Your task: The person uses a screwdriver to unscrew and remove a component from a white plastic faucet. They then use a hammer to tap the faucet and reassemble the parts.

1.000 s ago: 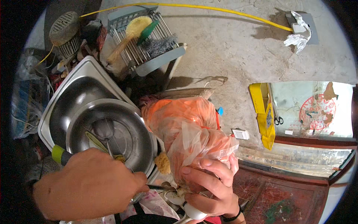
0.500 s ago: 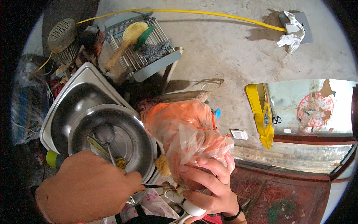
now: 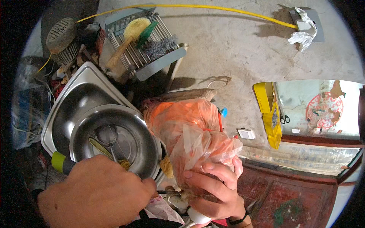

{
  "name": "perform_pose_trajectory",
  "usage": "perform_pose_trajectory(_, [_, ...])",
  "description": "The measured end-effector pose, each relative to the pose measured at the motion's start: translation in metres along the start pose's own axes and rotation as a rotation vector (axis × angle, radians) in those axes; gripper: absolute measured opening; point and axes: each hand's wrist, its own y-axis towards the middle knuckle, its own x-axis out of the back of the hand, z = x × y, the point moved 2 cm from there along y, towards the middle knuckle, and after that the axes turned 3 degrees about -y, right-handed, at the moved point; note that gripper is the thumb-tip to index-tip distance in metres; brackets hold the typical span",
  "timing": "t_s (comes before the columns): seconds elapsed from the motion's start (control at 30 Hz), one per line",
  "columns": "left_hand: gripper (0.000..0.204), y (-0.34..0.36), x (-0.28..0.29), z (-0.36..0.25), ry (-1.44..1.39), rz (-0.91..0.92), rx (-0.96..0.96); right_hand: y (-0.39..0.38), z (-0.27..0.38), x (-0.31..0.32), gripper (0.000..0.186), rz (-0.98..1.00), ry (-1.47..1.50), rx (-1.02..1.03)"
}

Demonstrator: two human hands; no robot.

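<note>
My left hand [image 3: 99, 190] is closed round the green-and-grey handle [image 3: 62, 162] of a tool. Past its fingers, a thin dark shaft [image 3: 163, 192] points toward my right hand [image 3: 216, 190]. The right fingers are curled, and a small brownish thing [image 3: 178, 189] lies by them; what they grip is mostly hidden. Behind those fingertips bulges a clear plastic bag [image 3: 190, 140] with orange inside. A smooth white thing [image 3: 198, 217] shows below the right hand. Left of the bag, a metal basin [image 3: 78, 131] holds a ladle [image 3: 110, 141] and a brush with a green handle [image 3: 99, 146].
The basin rests on a steel sink [image 3: 81, 70]. Beyond stands a rack [image 3: 161, 64] with a round brush [image 3: 137, 28] and steel wool [image 3: 161, 47]. A tan lump [image 3: 165, 167] sits beside the basin. A yellow cable [image 3: 213, 12] runs along the wall; a yellow holder [image 3: 266, 114] hangs right.
My left hand has shifted slightly right, and the tool's shaft shows less past its fingers. The right hand keeps nearly the same place and curl. The whole view has shifted a little.
</note>
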Motion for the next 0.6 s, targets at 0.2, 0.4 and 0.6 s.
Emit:
perform_pose_trajectory(0.2, [0.021,0.002,-0.008,0.001,-0.033,-0.093,-0.013,0.001,0.002,0.0,0.03,0.014,0.047,-0.009])
perform_pose_trajectory(0.4, [0.019,0.001,-0.018,0.014,0.088,-0.18,0.022,0.0,0.003,0.001,0.028,0.018,0.064,-0.042])
perform_pose_trajectory(0.6, [0.016,-0.01,-0.015,0.013,0.115,-0.187,-0.021,-0.001,-0.001,-0.003,0.029,-0.038,0.043,-0.019])
